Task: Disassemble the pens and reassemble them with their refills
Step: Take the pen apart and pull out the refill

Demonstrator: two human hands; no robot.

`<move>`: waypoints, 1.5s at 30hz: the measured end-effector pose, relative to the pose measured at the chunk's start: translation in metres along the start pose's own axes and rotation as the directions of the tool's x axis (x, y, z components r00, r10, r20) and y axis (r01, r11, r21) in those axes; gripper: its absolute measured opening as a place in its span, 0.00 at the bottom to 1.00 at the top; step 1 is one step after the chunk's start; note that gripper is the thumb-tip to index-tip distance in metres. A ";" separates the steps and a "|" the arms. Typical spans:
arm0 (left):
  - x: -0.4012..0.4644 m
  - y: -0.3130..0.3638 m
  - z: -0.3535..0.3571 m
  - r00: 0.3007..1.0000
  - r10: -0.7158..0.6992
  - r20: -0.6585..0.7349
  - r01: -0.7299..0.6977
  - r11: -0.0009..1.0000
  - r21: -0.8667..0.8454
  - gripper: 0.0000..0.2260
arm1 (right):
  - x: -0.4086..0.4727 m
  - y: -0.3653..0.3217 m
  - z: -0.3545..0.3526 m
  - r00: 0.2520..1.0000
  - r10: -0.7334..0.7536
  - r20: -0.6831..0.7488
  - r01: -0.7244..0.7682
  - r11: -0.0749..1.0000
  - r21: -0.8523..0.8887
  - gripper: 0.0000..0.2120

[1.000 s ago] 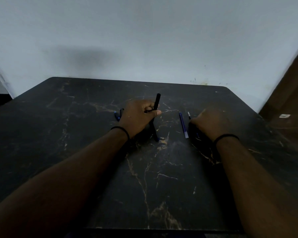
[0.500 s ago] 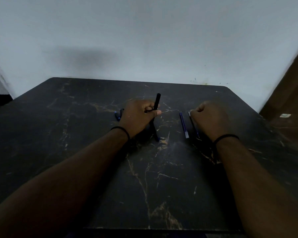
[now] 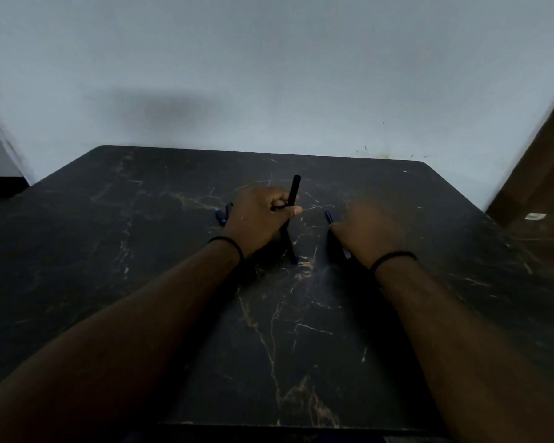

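Gripping a black pen [image 3: 292,199] mid-table, left hand [image 3: 259,219] clenched; right hand [image 3: 367,233] grip unclear.

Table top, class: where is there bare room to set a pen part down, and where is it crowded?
Bare: the near table between the two forearms, and the far strip by the wall. Crowded: around the left hand gripping the upright black pen barrel, with blue parts to its left, and the right hand over a blue refill.
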State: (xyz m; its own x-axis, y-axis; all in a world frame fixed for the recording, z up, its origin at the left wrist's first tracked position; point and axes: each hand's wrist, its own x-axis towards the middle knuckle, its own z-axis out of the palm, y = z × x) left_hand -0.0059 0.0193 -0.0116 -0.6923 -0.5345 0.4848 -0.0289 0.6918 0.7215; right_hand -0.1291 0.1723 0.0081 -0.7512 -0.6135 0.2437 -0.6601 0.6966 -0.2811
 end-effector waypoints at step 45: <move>0.001 0.005 -0.008 0.991 0.101 -0.089 -0.075 0.965 0.250 0.06 | -0.021 -0.031 -0.020 0.846 -0.049 -0.531 0.480 0.505 0.717 0.12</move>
State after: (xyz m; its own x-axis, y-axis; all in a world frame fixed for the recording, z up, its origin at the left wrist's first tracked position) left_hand -0.0010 0.0177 -0.0033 -0.6247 -0.5034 0.5970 -0.1559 0.8295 0.5363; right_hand -0.0929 0.1708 0.0304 -0.6044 -0.3551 0.7132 -0.6922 -0.2091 -0.6908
